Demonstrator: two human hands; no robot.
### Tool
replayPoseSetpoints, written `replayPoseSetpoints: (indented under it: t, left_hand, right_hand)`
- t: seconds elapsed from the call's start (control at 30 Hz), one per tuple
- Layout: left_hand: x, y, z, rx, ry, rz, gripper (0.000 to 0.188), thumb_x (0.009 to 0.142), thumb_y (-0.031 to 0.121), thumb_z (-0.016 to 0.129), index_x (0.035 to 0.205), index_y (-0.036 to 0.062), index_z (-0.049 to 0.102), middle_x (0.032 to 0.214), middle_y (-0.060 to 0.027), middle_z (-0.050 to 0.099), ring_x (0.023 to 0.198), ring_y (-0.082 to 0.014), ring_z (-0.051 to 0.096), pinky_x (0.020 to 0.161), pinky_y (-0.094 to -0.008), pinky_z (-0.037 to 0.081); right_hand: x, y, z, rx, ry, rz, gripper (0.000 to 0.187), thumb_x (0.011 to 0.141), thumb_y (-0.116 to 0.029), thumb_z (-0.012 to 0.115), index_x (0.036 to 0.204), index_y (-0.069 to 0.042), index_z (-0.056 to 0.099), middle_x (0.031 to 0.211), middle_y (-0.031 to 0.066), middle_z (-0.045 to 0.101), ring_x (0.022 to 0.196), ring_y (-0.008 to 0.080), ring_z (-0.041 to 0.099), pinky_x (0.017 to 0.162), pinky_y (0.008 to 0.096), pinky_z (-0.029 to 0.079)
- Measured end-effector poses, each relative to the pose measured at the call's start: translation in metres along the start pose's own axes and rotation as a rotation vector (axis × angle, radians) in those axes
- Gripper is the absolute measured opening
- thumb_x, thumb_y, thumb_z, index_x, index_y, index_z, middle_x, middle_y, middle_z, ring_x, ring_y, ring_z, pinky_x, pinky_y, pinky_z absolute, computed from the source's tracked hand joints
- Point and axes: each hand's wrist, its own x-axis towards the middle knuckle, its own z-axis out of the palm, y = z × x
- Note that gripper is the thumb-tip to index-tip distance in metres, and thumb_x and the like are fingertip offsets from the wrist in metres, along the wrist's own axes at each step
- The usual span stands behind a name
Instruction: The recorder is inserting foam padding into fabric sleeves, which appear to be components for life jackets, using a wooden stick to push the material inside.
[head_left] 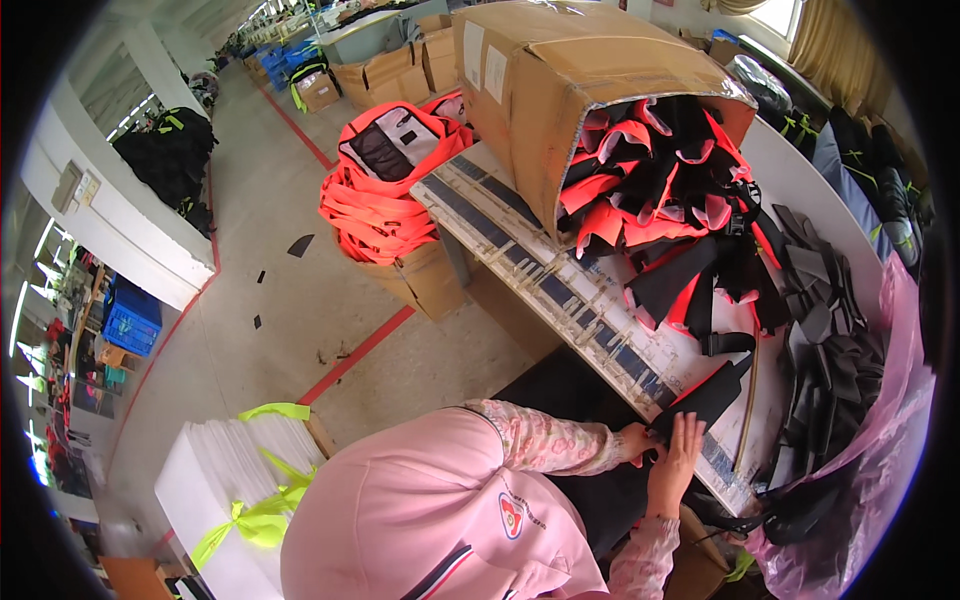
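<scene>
A black padded strap piece with a red edge (712,395) lies across the near edge of the worktable, in front of me. My left hand (637,444) is closed on its near end, fingers curled. My right hand (680,455) rests flat on the same piece beside it, fingers stretched out. A black webbing loop (728,344) sits at the piece's far end. Beyond it, a heap of black and red strap pieces (680,285) spills from an open cardboard box (520,120) lying on its side.
Dark grey fabric pieces (830,370) are piled on the right, beside pink plastic sheeting (875,480). A thin tan stick or cord (748,405) lies on the worktable (600,310). Orange-red bags (385,190) are stacked left of it. White sheets tied with yellow-green strips (225,480) stand lower left.
</scene>
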Motion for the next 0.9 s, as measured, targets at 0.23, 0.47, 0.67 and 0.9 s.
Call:
replayPoseSetpoints:
  t: [0.23,0.47,0.67,0.9]
  left_hand:
    - [0.010,-0.002,0.005,-0.164,0.122,-0.080,0.031,0.081,0.030,0.059,0.075,-0.0001,0.061,0.057,-0.0123,0.059,0.047,-0.0203,0.060,0.042,-0.0321,0.048]
    - [-0.021,0.052,-0.045,-0.322,-0.445,-0.394,0.040,0.077,0.035,0.061,0.097,0.0009,0.056,0.089,-0.0130,0.059,0.073,-0.0271,0.062,0.068,-0.0451,0.051]
    - [-0.012,0.089,-0.037,-0.037,-0.384,-0.517,0.094,0.070,0.071,0.055,0.132,0.0043,0.033,0.123,-0.0259,0.042,0.083,-0.0339,0.062,0.072,-0.0449,0.054]
    - [-0.008,0.070,-0.047,-0.026,-0.331,-0.523,0.037,0.091,0.038,0.049,0.108,0.0046,0.050,0.088,-0.0125,0.060,0.061,-0.0253,0.062,0.058,-0.0384,0.055]
  right_hand:
    - [-0.024,0.020,0.046,0.323,-0.158,0.055,0.040,0.080,0.003,0.043,0.120,0.003,0.051,0.127,0.0217,0.047,0.122,0.0350,0.042,0.106,0.0413,0.030]
    - [-0.029,0.023,0.033,0.388,-0.200,0.046,0.037,0.086,-0.005,0.048,0.122,0.002,0.049,0.128,0.0225,0.046,0.124,0.0356,0.039,0.106,0.0415,0.029]
    - [-0.019,0.025,0.019,0.745,-0.339,0.217,0.052,0.084,-0.006,0.051,0.134,0.001,0.034,0.132,0.0196,0.043,0.123,0.0323,0.042,0.103,0.0353,0.031]
    - [-0.006,0.030,0.032,0.473,-0.140,0.164,0.040,0.082,-0.009,0.057,0.121,-0.002,0.050,0.123,0.0182,0.052,0.115,0.0341,0.049,0.095,0.0382,0.040]
